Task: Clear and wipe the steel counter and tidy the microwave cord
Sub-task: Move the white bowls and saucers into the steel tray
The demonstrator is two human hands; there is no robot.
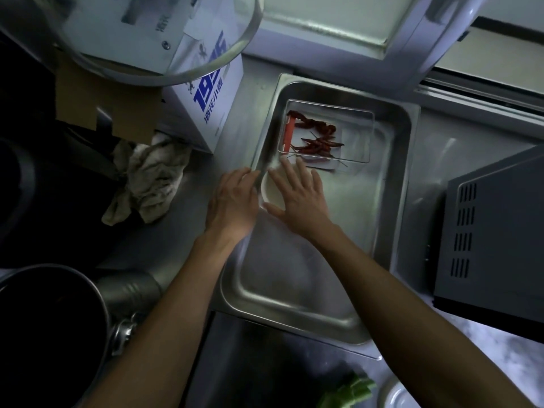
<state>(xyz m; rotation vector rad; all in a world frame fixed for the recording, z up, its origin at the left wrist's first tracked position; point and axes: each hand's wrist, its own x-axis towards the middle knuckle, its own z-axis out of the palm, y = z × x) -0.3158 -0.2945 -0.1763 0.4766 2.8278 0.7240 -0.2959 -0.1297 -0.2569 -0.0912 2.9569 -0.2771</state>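
The steel counter is dim; both hands, left hand and right hand, lie spread flat, pinching nothing, over the tray; a bump toward twelve o'clock could spill the chilies.

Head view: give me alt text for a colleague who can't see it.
Two bare hands reach into a steel tray on the counter: the left hand at its left rim, the right hand spread flat over a pale dish. Beyond them, a clear container holds dried red chilies; a crumpled rag lies left, a microwave right.

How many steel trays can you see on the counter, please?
1: the steel tray beside the microwave, holding a clear box of dried chillies. Others may lie outside the view.
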